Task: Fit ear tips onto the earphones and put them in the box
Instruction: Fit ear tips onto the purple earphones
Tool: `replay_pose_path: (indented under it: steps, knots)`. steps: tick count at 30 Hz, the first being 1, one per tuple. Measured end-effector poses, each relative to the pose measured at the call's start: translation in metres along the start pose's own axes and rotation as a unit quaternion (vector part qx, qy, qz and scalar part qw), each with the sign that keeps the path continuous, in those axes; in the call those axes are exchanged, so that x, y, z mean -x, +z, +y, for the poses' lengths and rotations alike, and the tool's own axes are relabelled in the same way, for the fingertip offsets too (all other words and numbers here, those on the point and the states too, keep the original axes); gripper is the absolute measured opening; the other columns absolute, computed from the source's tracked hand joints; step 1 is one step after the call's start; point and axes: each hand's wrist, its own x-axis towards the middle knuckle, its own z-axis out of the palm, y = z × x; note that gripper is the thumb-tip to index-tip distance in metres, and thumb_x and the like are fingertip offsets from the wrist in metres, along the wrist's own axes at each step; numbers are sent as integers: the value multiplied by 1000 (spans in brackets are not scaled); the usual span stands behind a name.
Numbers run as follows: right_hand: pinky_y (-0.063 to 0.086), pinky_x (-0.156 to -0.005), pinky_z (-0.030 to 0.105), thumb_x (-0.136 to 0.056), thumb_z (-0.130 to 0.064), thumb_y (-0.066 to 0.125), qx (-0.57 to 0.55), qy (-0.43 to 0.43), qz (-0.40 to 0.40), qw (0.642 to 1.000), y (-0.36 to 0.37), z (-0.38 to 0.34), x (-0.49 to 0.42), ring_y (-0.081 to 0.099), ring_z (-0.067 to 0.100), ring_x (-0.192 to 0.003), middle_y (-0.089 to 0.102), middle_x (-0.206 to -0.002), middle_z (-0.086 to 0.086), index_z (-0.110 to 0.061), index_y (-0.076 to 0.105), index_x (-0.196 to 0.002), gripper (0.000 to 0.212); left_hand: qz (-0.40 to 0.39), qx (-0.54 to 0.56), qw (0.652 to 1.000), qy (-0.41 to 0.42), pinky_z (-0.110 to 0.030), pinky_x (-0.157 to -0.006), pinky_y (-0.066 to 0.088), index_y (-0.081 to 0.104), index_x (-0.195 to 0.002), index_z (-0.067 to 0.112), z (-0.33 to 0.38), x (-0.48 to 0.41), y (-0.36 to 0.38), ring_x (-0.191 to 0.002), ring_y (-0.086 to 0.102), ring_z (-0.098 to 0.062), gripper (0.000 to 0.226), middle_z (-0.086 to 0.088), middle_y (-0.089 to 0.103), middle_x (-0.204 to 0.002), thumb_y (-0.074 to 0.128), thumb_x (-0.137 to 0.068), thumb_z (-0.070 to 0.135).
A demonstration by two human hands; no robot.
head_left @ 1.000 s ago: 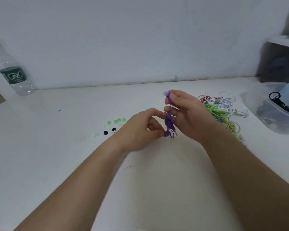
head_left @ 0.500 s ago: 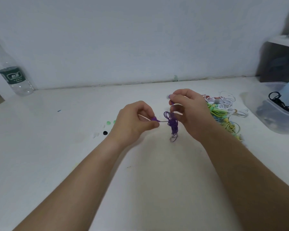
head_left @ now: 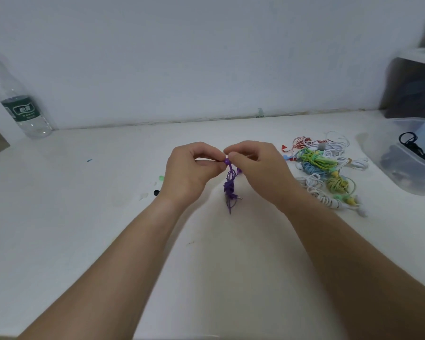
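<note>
Pinching earphones mid-table, left hand meets right hand.

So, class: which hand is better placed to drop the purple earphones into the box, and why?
Probably the right hand: it pinches the purple earphones, and the box lies to its right.

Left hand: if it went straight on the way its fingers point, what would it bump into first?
The left hand points at the right hand; it would likely meet those fingertips first, with the purple earphone pinched between them. Depth is uncertain.
</note>
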Motion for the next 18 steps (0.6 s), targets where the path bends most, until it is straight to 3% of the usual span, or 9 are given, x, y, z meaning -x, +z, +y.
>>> replay_pose_path:
  steps: [2, 6, 10, 13, 15, 18]
  knots:
    - [55, -79, 29, -90, -15, 65, -26, 1, -21, 999, 4, 2, 1, 69, 10, -80, 75, -84, -7, -25, 76, -93, 16, 5, 6, 1000, -1, -17, -68, 52, 74, -85, 9, 0, 0, -1, -76, 74, -12, 12, 0, 76, -82, 82, -78, 5]
    - [57, -80, 31, -88, -13, 71, -61, 6, 25, 998, 9, 13, -2, 69, 11, -78, 75, -84, -1, -27, 73, -86, 15, 31, -32, 999, 19, -25, -71, 56, 75, -90, 17, -1, -9, -14, -79, 73, -16, 12, 0, 76, -86, 75, -84, 6]
    - [58, -81, 33, -90, -17, 71, -44, 7, 52, 998, 13, 21, -5, 71, 15, -83, 75, -85, -4, -31, 71, -88, 14, 91, -206, 974, 24, -8, -60, 44, 74, -88, 31, -7, -23, -42, -71, 62, -5, 14, 14, 72, -86, 68, -90, 18]
    - [58, -84, 36, -91, -16, 68, -39, 17, 47, 998, 15, 23, -9, 71, 13, -83, 75, -81, -7, -32, 70, -87, 17, 42, -259, 964, -36, -26, -53, 52, 71, -83, 32, -11, -21, -48, -65, 66, -16, 17, 13, 71, -82, 63, -92, 20]
    - [57, -84, 36, -92, -16, 66, -31, 24, 42, 998, 15, 24, -11, 71, 14, -84, 74, -81, -6, -33, 70, -85, 19, 7, -244, 966, -83, -39, -39, 50, 71, -84, 28, -10, -18, -45, -44, 62, -28, 17, 3, 73, -69, 59, -92, 19]
    - [56, -82, 33, -91, -18, 66, -24, 31, 35, 999, 16, 24, -12, 71, 16, -85, 75, -83, -4, -33, 70, -83, 17, -17, -273, 957, -101, -28, -41, 44, 70, -87, 26, -9, -21, -43, -34, 54, -21, 16, -1, 72, -63, 57, -91, 19]
